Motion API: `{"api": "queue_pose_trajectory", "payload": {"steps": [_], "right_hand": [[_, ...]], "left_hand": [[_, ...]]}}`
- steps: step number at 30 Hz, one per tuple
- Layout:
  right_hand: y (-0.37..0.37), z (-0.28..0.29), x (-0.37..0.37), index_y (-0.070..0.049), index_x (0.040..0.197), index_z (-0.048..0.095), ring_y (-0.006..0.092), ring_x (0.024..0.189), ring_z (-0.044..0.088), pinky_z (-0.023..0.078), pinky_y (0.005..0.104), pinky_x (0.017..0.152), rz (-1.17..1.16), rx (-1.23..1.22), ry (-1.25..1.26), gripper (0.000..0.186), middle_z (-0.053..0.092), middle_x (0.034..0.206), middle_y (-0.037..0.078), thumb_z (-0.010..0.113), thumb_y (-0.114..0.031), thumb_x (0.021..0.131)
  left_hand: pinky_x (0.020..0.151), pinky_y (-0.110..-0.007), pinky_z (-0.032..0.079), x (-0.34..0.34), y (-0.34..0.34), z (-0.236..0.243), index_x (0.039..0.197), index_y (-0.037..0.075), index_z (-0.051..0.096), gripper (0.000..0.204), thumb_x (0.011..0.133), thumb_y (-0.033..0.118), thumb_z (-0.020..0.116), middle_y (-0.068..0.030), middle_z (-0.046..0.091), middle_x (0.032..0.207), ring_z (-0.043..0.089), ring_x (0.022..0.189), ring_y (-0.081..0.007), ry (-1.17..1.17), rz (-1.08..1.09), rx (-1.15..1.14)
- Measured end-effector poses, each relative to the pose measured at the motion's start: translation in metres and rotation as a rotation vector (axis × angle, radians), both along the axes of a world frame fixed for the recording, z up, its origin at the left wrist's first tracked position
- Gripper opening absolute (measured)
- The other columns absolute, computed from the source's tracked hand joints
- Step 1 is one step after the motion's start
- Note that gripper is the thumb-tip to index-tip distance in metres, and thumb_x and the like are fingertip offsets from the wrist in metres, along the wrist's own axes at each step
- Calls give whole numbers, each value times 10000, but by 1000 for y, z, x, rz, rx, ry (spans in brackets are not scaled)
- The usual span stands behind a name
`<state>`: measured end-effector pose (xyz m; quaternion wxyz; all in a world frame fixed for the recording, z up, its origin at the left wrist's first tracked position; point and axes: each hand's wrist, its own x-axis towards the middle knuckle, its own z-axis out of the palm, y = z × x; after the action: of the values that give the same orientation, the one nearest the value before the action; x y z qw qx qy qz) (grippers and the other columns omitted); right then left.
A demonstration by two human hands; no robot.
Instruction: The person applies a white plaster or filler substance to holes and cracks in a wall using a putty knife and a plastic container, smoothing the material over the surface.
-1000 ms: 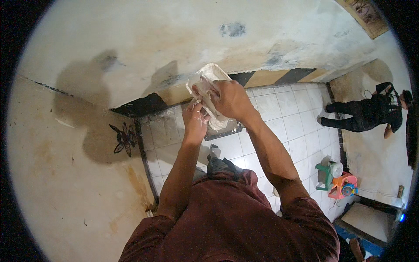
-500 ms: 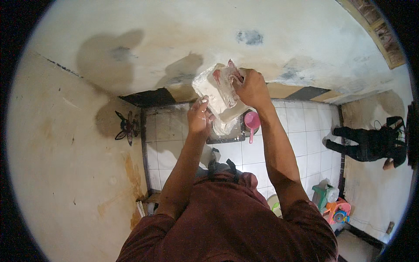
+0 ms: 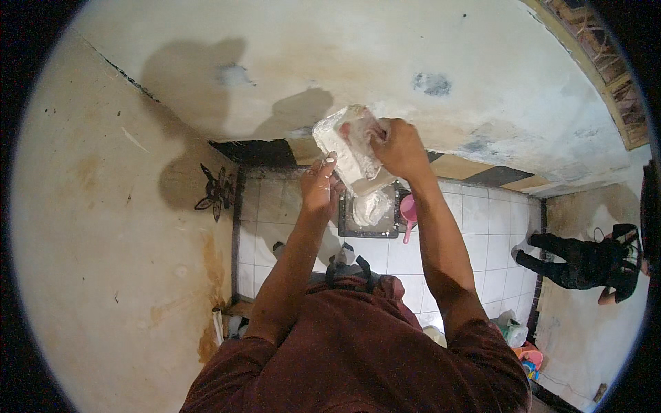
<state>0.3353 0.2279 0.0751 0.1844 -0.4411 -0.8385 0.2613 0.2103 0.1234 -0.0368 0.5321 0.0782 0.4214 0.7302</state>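
Note:
A plastic bag of white powder (image 3: 352,151), see-through with reddish marks, hangs tilted in front of the wall. My left hand (image 3: 318,186) grips its lower left edge, thumb on the front, with white smears on the fingers. My right hand (image 3: 401,150) is closed on the bag's upper right part; its fingertips are partly hidden. Below the bag, a heap of white powder (image 3: 370,208) lies in a dark rectangular tray (image 3: 372,234) on the floor. Beside the tray's right side is a pink dipper (image 3: 408,210), its upper part near my right forearm.
White floor tiles (image 3: 441,234) surround the tray. The patchy wall (image 3: 385,48) rises close in front. A dark flower-shaped ornament (image 3: 215,193) is on the left wall. At the right stands another person (image 3: 585,260) in black. Plastic items (image 3: 527,354) lie at the lower right.
The view has shifted, so the room appears farther right and lower. More of the powder heap and tray shows under the bag. Both hands keep their hold.

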Motion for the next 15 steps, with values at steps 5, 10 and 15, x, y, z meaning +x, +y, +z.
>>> {"api": "queue_pose_trajectory", "payload": {"steps": [5,10,15], "right_hand": [[-13,-14,-43,42,821,613,467,770,575,462,476,678,101,220,19,246,585,754,292,612,-199,773],[-10,6,-70,45,837,611,466,786,579,468,470,687,-147,66,35,249,593,772,288,612,-197,778],[-31,8,-113,35,860,609,459,780,580,468,451,687,-17,126,59,228,592,763,280,601,-180,785]], "left_hand": [[551,-271,482,-36,-2,3,1070,52,586,279,840,188,667,-36,626,892,621,743,-146,-74,-30,44],[644,-309,543,-84,-9,11,1132,20,556,345,846,185,653,-84,628,981,650,841,-204,-41,-75,63],[713,-360,571,-126,-15,9,1139,8,550,350,848,178,643,-105,626,1017,649,894,-218,-47,-127,73]]}}
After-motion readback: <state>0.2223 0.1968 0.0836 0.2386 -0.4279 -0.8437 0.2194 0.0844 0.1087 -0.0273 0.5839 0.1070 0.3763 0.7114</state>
